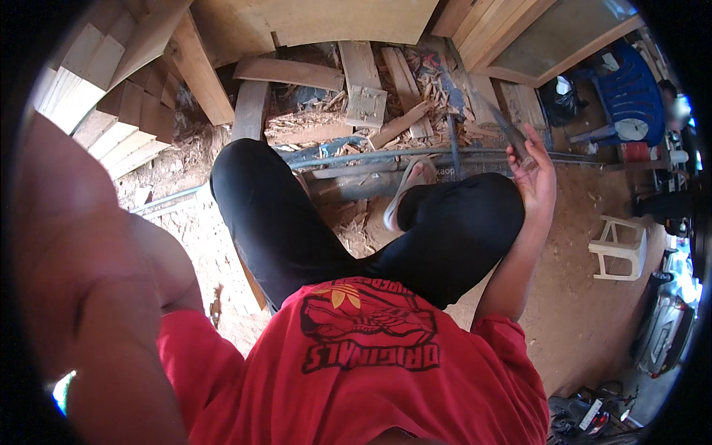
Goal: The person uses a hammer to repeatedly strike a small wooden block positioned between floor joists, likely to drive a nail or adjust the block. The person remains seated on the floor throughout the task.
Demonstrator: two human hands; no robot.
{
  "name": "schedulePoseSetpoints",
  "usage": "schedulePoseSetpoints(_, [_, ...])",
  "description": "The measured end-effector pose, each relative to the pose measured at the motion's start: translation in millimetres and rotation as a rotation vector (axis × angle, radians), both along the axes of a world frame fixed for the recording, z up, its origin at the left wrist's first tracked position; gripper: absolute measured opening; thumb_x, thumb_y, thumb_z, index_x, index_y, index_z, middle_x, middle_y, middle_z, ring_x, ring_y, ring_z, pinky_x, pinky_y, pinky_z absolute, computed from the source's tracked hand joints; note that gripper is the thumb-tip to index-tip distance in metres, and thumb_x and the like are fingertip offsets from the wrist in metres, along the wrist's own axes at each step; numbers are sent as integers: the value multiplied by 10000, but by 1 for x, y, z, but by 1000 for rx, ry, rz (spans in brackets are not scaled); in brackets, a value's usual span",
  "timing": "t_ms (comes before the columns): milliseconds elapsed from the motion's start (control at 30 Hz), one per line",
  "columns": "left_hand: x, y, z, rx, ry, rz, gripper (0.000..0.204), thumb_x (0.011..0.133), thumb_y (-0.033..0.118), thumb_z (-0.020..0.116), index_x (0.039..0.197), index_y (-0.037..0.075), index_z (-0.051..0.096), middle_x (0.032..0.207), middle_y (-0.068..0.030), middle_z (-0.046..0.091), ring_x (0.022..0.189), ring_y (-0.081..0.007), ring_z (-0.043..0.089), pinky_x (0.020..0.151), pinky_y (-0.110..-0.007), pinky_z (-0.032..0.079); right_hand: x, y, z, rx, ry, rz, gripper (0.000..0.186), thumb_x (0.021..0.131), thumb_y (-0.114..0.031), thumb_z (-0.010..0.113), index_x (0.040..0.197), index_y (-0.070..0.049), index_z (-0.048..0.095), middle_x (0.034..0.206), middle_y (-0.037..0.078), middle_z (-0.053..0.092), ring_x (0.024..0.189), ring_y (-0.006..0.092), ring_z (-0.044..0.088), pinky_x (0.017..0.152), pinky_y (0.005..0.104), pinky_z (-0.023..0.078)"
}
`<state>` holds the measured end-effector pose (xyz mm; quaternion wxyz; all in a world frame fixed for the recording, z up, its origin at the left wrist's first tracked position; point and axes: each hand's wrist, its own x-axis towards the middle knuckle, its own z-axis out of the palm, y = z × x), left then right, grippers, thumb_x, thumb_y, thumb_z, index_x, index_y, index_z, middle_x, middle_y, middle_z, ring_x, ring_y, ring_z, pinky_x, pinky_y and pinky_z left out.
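Observation:
My right hand [535, 176] is raised beside my right knee, its fingers curled round the handle of a chisel [513, 139]. The narrow dark blade slants up and away to the left, over the chip-strewn wood; its tip is hard to make out. Very close at the left edge looms my left hand [63, 200], large and blurred, with the forearm rising from below. Its fingers cannot be made out, nor whether they hold anything. Ahead of my knees lie loose boards, among them a short block [366, 107] and a flat plank [289, 73].
Wood chips [437, 81] cover the ground between the boards. Stacked timber [133, 111] stands at the left, a framed panel [549, 41] at the far right. A blue plastic chair [630, 89], a white stool [619, 248] and a parked car [667, 315] are on the right.

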<state>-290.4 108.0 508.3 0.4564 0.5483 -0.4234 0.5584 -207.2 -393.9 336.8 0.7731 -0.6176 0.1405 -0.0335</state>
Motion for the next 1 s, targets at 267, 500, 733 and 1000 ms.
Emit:
schedulePoseSetpoints(267, [53,18,-42,-56,165,118,210,1075,65,631,1247,-27,710,1251,-225,735,1132,-282,744,921,-391,614,-6,-50,-117,1,180,287,645,1027,-239,701,1602,-18,511,1363,145,703,1183,269,706,968,373,575])
schedulePoseSetpoints(500, [147,33,-124,264,898,557,294,1024,120,769,1302,35,718,1205,-107,756,1001,-156,737,855,-308,585,36,-46,-258,-254,131,505,572,1037,-271,697,1550,-41,594,1344,174,746,1135,281,736,1006,396,568])
schedulePoseSetpoints(733, [195,-56,-299,914,1544,751,839,1002,528,711,1654,87,420,1499,-295,617,1208,-479,717,1013,-567,590,85,64,-262,-774,-50,503,687,922,-251,792,1564,-109,593,1311,243,752,1167,346,759,1008,434,567])
schedulePoseSetpoints(1000, [213,-131,-418,810,1889,692,1159,952,684,687,1698,-78,232,1636,-394,424,1467,-551,508,1185,-570,479,91,80,-292,-808,150,564,739,841,-206,757,1554,-92,603,1303,301,727,1218,439,720,1007,502,572])
